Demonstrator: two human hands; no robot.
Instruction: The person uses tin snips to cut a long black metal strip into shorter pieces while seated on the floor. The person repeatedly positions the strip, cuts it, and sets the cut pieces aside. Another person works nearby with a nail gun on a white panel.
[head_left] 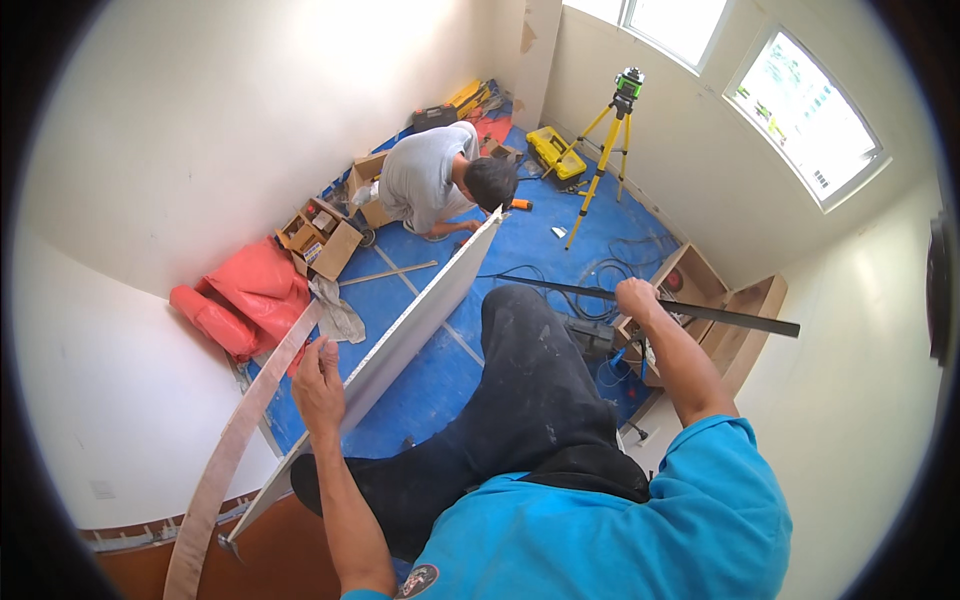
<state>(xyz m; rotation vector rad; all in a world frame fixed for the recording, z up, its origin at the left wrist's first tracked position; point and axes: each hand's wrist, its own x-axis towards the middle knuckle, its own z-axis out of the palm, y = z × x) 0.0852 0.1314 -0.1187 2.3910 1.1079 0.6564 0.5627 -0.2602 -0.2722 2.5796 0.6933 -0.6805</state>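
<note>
My right hand (637, 298) is closed round a long dark bar (735, 317), which slants across above the floor to my right. My left hand (319, 388) is raised, its fingers pinched together; what they hold, if anything, is too small to make out. Just left of it runs a long pale wooden strip (232, 440). To that hand's right a white panel (425, 305) stands on edge, stretching from near my left forearm toward a crouching co-worker (425, 180). My bent leg in dark trousers (535, 370) is beside the panel.
Blue sheeting (400, 265) covers the floor. A yellow tripod (603, 165) bears a green laser level (628, 85). Red sheeting (255, 290) and cardboard boxes (335, 247) lie along the left wall. Wooden box frames (745, 320), cables (610, 275) and a yellow toolbox (550, 150) lie about.
</note>
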